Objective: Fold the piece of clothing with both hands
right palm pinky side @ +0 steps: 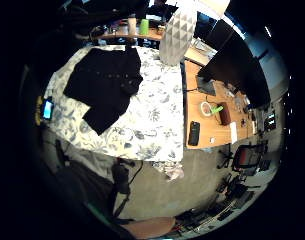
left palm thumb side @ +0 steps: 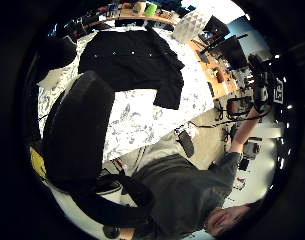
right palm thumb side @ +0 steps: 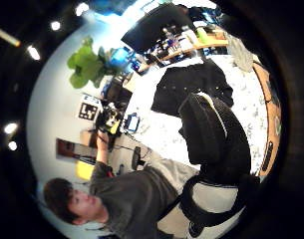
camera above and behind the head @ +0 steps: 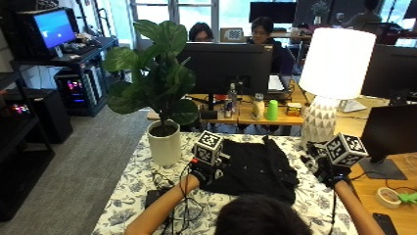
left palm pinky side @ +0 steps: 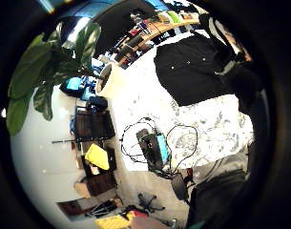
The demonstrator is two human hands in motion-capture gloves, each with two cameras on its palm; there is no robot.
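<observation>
A black shirt [camera above and behind the head: 257, 166] lies flat on the floral tablecloth [camera above and behind the head: 140, 183], with a potted plant [camera above and behind the head: 159, 98] and white lamp [camera above and behind the head: 335, 73] behind it. The left hand [camera above and behind the head: 207, 171] and right hand [camera above and behind the head: 326, 169] hover at either side of the shirt, holding nothing; I cannot tell how far their fingers are open.

Outside cam sits above and behind the person's head, facing forward over the table [camera above and behind the head: 140, 183]. All four palm cams are raised well off the tabletop, looking down at it. All five views share the black garment [camera above and behind the head: 257, 169] spread on the floral cloth. Left little-finger cam takes in the plant [left palm pinky side: 49, 67] side and floor. Right little-finger cam covers the lamp [right palm pinky side: 177, 30] and wooden desk side. Both thumb-side cams face back toward the person; the dark mass close to each lens is probably a thumb.
</observation>
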